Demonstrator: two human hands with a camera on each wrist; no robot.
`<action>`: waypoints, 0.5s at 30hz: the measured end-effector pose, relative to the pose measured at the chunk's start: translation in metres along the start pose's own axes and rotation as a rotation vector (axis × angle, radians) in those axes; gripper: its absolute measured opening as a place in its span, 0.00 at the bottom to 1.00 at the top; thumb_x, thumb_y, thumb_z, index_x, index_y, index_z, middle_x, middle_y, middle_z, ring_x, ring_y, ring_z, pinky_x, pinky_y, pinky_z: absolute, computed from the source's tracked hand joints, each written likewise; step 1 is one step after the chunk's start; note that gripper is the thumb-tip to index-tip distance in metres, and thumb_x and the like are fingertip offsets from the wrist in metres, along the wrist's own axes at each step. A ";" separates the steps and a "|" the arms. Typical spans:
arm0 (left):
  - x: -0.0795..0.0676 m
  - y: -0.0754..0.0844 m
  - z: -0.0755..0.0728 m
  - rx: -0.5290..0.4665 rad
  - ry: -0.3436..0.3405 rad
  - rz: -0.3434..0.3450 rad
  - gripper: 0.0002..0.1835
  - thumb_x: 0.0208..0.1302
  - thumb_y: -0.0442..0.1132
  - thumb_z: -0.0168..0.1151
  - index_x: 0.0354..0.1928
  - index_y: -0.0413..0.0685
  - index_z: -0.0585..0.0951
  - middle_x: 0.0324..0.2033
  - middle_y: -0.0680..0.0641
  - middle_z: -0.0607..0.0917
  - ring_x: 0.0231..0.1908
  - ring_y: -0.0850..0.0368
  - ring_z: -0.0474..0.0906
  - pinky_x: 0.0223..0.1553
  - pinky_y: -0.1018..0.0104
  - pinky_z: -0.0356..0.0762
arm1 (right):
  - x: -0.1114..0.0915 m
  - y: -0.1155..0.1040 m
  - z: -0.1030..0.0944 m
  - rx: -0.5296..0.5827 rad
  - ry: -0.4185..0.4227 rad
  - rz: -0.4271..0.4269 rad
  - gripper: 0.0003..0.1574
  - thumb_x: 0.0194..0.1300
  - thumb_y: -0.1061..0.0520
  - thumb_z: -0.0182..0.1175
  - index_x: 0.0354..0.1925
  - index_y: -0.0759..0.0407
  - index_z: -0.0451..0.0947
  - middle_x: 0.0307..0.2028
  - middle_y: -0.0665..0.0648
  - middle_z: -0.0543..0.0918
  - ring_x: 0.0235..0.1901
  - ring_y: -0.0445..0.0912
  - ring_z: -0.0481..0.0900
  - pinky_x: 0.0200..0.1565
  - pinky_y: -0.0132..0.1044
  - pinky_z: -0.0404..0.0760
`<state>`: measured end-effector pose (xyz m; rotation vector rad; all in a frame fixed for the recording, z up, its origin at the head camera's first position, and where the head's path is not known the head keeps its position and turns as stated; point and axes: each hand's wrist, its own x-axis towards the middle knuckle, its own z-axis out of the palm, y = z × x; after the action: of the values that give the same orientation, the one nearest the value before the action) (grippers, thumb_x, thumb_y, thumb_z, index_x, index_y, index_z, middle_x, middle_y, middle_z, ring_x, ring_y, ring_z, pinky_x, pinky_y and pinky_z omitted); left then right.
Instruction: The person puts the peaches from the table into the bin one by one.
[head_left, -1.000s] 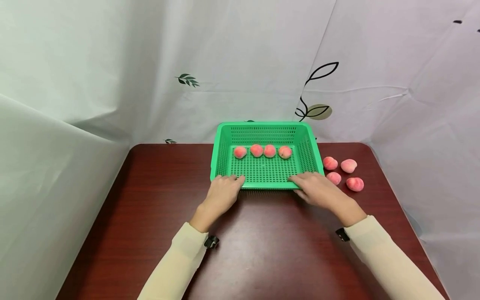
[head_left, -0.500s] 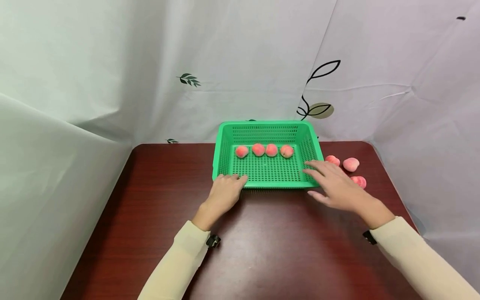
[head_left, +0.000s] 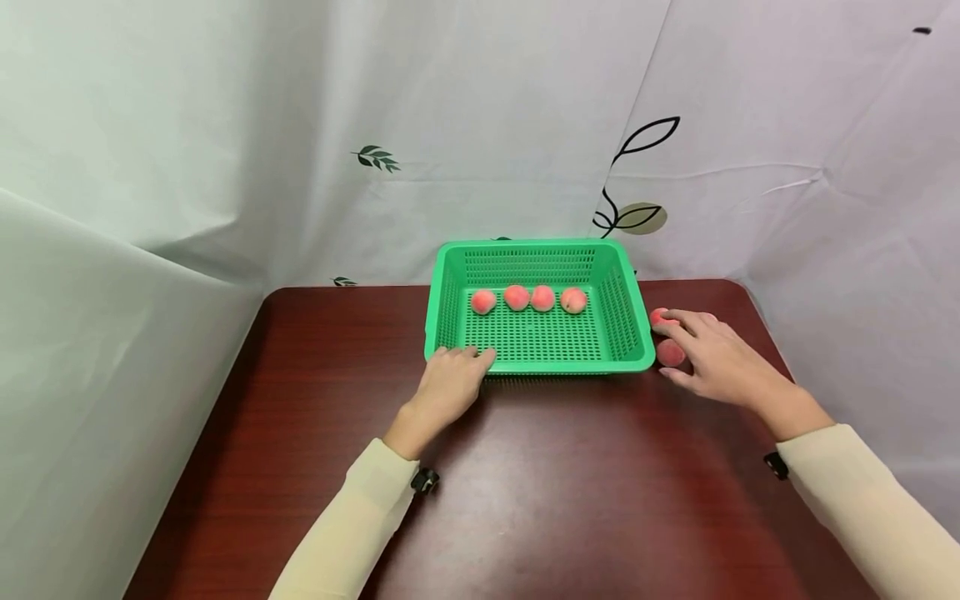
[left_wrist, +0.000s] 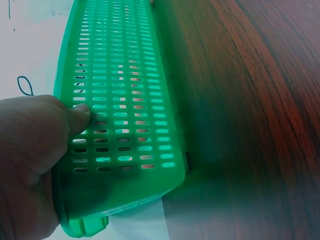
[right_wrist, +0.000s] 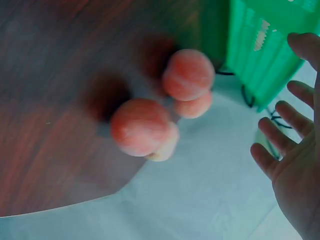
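A green perforated plastic basket [head_left: 570, 367] stands at the back of the table, with a row of several peaches [head_left: 517, 297] along the far side of its floor. My left hand [head_left: 444, 385] grips the near rim at its left end; in the left wrist view the thumb [left_wrist: 79, 119] presses on the outer wall. To the right of the basket my right hand [head_left: 720, 362] hovers with spread fingers over a group of loose peaches [head_left: 671, 353], partly covering them. In the right wrist view several loose peaches [right_wrist: 188, 75] show apart from that hand's fingers.
The dark red-brown table [head_left: 570, 500] has rounded far corners. White sheeting [head_left: 487, 125] with leaf prints hangs behind it and down both sides. The loose peaches lie near the table's right edge.
My right hand has let go of the basket's near rim and moved right, over the loose peaches. The left hand has kept its hold on the rim.
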<state>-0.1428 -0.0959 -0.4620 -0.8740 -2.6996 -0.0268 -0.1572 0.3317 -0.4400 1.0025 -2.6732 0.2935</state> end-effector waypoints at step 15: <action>0.002 -0.001 -0.002 0.003 -0.072 -0.007 0.07 0.68 0.28 0.58 0.41 0.49 0.78 0.25 0.48 0.80 0.22 0.52 0.74 0.24 0.63 0.58 | -0.006 0.021 0.022 -0.030 -0.120 0.047 0.31 0.50 0.54 0.78 0.53 0.59 0.82 0.50 0.58 0.82 0.45 0.58 0.82 0.44 0.59 0.82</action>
<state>-0.1447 -0.0955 -0.4597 -0.8813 -2.7685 0.0068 -0.1705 0.3451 -0.4646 0.9785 -2.8031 0.2076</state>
